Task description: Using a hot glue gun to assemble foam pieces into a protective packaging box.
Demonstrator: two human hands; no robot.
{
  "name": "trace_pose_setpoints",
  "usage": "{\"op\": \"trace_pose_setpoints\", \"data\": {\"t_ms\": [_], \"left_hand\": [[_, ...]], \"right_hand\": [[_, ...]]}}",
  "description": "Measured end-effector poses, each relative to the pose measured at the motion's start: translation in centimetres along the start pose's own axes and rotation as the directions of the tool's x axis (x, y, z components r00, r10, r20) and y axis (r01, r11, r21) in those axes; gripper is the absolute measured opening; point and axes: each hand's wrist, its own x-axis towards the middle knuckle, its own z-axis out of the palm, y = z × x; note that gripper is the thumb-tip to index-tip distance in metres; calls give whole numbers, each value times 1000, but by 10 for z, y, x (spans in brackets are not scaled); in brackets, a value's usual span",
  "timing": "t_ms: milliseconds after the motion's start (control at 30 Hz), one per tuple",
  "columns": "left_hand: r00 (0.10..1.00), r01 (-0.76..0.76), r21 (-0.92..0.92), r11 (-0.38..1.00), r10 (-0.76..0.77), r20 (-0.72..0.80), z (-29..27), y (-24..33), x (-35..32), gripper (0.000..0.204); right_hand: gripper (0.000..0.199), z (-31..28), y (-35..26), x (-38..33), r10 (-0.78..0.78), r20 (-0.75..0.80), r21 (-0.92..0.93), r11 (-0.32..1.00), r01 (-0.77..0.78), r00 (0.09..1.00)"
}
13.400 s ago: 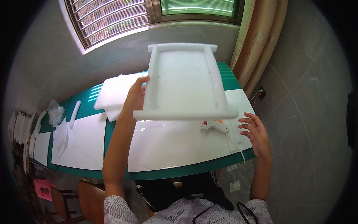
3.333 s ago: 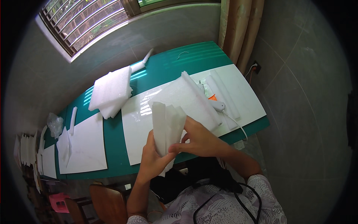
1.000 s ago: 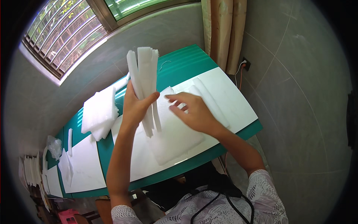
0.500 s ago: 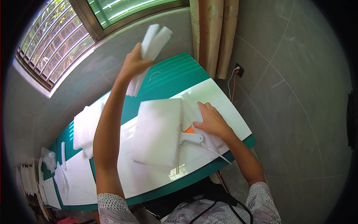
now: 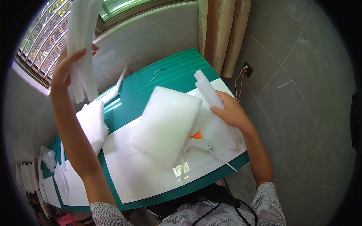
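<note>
My left hand (image 5: 69, 67) is raised at the upper left in front of the window, its fingers wrapped round white foam strips (image 5: 81, 37) that hang lengthwise. At the right of the table, my right hand (image 5: 232, 111) grips more white foam strips (image 5: 208, 90), tilted above the white board (image 5: 151, 184). Between my arms a thick white foam block (image 5: 166, 124) lies on that board. Beside its right edge rests a white glue gun (image 5: 198, 144) with an orange part (image 5: 196, 135), its cord running toward the table's front edge.
A stack of white foam pieces (image 5: 90, 120) lies left of the board, near a loose foam strip (image 5: 117, 88). The green table (image 5: 173, 75) meets the tiled wall and window. A crumpled clear plastic bag (image 5: 48, 158) sits far left. Cords hang from a wall socket (image 5: 247, 69).
My left hand has carried its foam strips up and to the left. My right hand, open before, now holds foam strips lifted off the board. The foam block has turned slightly.
</note>
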Motion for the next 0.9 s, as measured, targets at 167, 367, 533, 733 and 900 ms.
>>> {"op": "trace_pose_setpoints", "data": {"t_ms": [167,367,533,733,900], "left_hand": [[993,25,124,992,-10,-118,-43,18,-22,71],[959,130,501,855,20,-284,-46,10,-22,71],[996,47,612,789,10,-90,19,-47,-1,70],[950,-46,527,849,-126,285,137,-112,33,61],[869,-69,603,795,-249,427,205,-139,51,50]], "right_hand": [[49,-10,-27,9,-124,-159,102,985,141,980],[42,0,-53,60,-410,-57,-24,912,410,910],[34,25,-40,123,-465,44,-309,835,455,884],[37,87,-26,159,-550,209,-507,646,570,809],[24,110,-19,161,-576,140,-485,669,563,805]]}}
